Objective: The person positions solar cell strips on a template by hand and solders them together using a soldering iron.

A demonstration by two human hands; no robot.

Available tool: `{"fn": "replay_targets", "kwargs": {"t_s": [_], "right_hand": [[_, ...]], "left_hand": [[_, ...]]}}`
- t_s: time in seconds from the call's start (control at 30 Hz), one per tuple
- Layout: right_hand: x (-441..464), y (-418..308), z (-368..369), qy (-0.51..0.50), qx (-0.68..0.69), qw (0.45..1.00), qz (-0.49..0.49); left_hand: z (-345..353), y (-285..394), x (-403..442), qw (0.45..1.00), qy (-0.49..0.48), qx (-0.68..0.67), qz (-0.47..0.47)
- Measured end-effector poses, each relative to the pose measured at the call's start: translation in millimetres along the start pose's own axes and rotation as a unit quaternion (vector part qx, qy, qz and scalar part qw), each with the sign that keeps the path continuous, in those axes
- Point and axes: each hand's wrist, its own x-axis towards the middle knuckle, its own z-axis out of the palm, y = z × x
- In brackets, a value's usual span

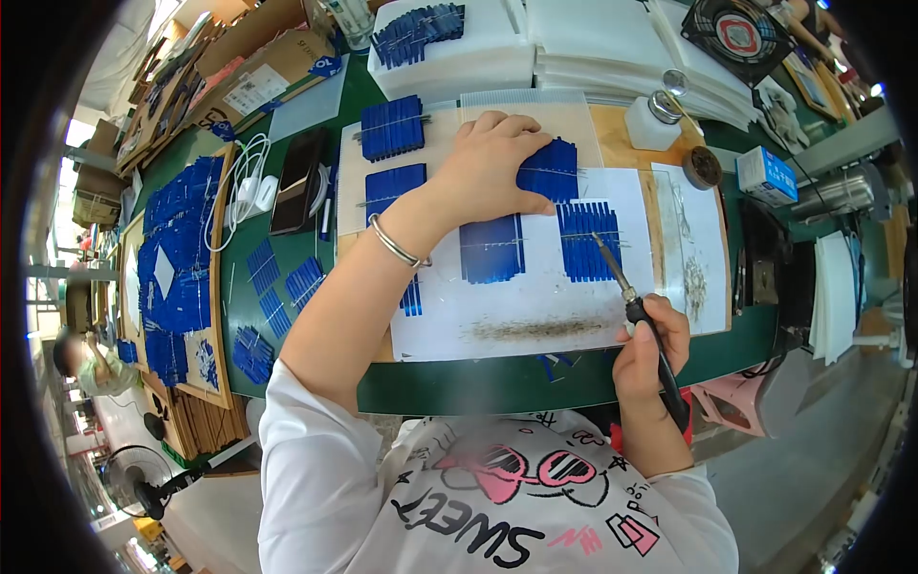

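Observation:
My right hand (652,349) is closed around the dark handle of a soldering iron (660,368). The iron's tip points up and left, at a group of blue solar cell strips (588,244) with thin silvery wire across them. My left hand (492,167) reaches over the board, thumb and forefinger at opposite edges of another blue strip group (555,172), which it appears to grip. Just below that hand lies a third strip group (492,253); two more groups (392,127) sit to its left, one partly behind my wrist. White paper (440,320) with dark residue lies underneath.
A pump bottle (653,122) and a small round tin (702,167) stand at the back right, near a blue-and-white box (767,177). Leftward are a phone (298,182), white cables (251,191) and a wooden tray (222,354) of blue strips. A fan (736,36) stands behind.

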Motion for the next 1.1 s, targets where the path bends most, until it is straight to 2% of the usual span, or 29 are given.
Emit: {"fn": "replay_targets", "kwargs": {"t_s": [0.3, 0.43, 0.57, 0.7, 0.77, 0.8, 0.83, 0.87, 0.9, 1.1], "right_hand": [[3.0, -3.4, 3.4, 0.018, 0.016, 1.0, 0.018], [5.8, 4.0, 3.2, 0.021, 0.014, 0.999, -0.027], [5.1, 7.9, 1.8, 0.022, -0.026, 0.999, -0.024], [3.7, -3.9, 7.2, -0.012, -0.029, 0.999, -0.026], [3.7, -5.2, 1.8, -0.108, -0.033, 0.993, 0.015], [6.5, -8.3, 1.4, -0.114, -0.033, 0.993, 0.017], [12.0, -13.3, 2.2, -0.208, -0.153, 0.964, -0.063], [17.4, -18.0, 4.6, -0.296, -0.266, 0.907, -0.141], [22.9, -21.0, 16.4, -0.314, -0.271, 0.888, -0.197], [23.0, -30.6, 51.6, -0.407, -0.282, 0.85, -0.177]], "left_hand": [[-10.4, 10.4, -12.4, 0.993, 0.104, 0.01, 0.055], [-29.8, 31.7, -35.0, 0.987, 0.136, 0.049, 0.076], [-35.5, 62.6, -82.0, 0.997, 0.068, -0.01, 0.03], [-11.4, 83.4, -129.5, 0.998, 0.018, -0.053, -0.002], [3.9, 87.4, -147.9, 0.997, 0.019, -0.059, -0.042], [9.7, 89.1, -157.4, 0.997, 0.021, -0.061, -0.047], [14.8, 90.3, -166.5, 0.994, 0.043, -0.076, -0.068], [19.8, 91.3, -175.7, 0.99, 0.063, -0.091, -0.088], [24.6, 91.1, -184.6, 0.989, 0.081, -0.077, -0.093], [40.7, 87.7, -204.9, 0.991, 0.112, -0.021, -0.072]]}}
